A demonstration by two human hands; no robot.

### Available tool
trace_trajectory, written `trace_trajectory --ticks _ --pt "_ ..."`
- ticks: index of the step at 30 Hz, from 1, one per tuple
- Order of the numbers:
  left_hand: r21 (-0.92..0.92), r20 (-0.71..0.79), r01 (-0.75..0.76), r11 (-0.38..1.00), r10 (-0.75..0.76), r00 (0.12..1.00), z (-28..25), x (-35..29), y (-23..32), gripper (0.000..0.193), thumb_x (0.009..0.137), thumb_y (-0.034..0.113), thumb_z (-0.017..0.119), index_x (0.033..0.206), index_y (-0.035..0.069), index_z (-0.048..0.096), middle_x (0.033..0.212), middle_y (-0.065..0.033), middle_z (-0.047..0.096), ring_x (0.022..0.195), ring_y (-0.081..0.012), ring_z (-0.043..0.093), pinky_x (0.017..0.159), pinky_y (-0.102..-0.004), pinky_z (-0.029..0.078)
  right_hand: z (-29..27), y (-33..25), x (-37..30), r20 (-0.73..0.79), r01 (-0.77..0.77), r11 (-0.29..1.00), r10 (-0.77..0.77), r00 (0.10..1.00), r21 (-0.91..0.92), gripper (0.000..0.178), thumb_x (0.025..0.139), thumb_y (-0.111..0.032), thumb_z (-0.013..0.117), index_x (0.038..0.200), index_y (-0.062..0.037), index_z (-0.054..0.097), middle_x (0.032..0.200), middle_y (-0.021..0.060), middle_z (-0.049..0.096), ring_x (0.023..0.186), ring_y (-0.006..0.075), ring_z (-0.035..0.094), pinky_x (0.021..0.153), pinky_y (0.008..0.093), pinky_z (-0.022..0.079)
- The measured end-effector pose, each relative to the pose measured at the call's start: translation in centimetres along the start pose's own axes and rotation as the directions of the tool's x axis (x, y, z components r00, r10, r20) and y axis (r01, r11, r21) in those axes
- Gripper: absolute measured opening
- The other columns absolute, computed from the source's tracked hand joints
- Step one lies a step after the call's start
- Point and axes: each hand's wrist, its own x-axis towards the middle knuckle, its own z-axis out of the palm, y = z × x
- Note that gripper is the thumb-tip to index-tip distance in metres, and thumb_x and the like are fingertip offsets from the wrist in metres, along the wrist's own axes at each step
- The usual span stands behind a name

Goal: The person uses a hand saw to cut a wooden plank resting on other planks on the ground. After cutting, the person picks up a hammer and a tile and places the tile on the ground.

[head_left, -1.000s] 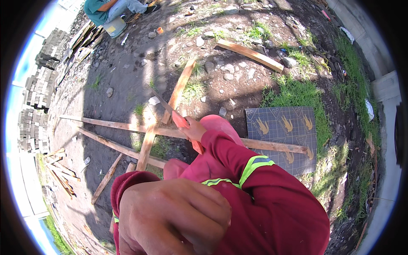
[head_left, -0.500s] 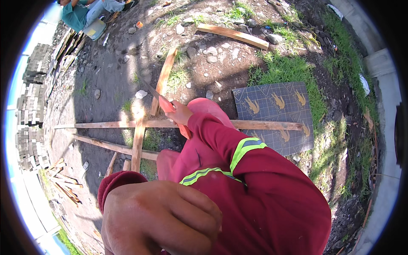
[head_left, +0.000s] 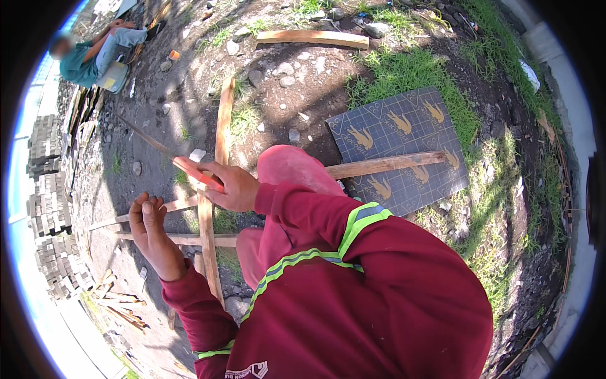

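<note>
- A person in a dark red top, seen from above, has both hands out in front, towards the left of the view.
- The right hand [head_left: 232,187] is wrapped around the orange handle [head_left: 197,175] of a handsaw, fingers closed firmly on its near end.
- The right sleeve [head_left: 303,202], with a yellow-green reflective band [head_left: 369,227], crosses the body leftward; the elbow is bent and lies out to the right.
- The handsaw's thin blade [head_left: 146,136] points away to the upper left, above bare soil. The handle overlaps a narrow plank [head_left: 206,243] in this view; I cannot tell whether they touch.
- The left hand [head_left: 156,241] is raised near the saw, apart from it and holding nothing. Its fingers are loosely curled and parted, thumb up.
- The left sleeve [head_left: 199,309] rises from the lower edge, leaning left.
- The plank crosses two longer timbers: one timber [head_left: 225,240] near its middle, and a long beam [head_left: 375,167] nearer its far end.
- The beam passes behind a pink trouser leg [head_left: 293,170], its right end over a dark panel [head_left: 391,140] with gold markings.
- At upper left, another person [head_left: 79,66] sits on a bucket [head_left: 113,77].
</note>
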Motion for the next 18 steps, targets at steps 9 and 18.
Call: trace_trajectory --ticks 9,18 --pt "-0.566 0.520 0.592 0.574 -0.308 0.796 3.8 0.2 -9.5 0.060 0.101 0.050 0.038 0.140 0.005 0.039 0.135 -0.0166 0.050 0.125 -0.0278 0.049 0.107 -0.0420 0.037 -0.7 -4.3 -0.7 0.181 0.250 0.888 -0.193 0.964 -0.385 0.048 0.078 -0.031 0.069 0.116 -0.0057 0.054 0.095 0.0157 0.063 0.080 0.0355 0.065 0.071 0.0450 0.053" --pt "-0.660 0.232 0.498 0.562 -0.478 0.847 -0.9 -1.1 -12.0 0.044 0.102 0.038 0.042 0.130 0.005 0.048 0.122 -0.0153 0.058 0.107 -0.0284 0.058 0.093 -0.0480 0.047 -21.9 1.2 -3.6 -0.156 -0.235 0.646 0.178 0.972 -0.727 0.058 0.080 -0.033 0.071 0.127 -0.0058 0.051 0.112 0.0170 0.064 0.102 0.0358 0.060 0.090 0.0436 0.049"
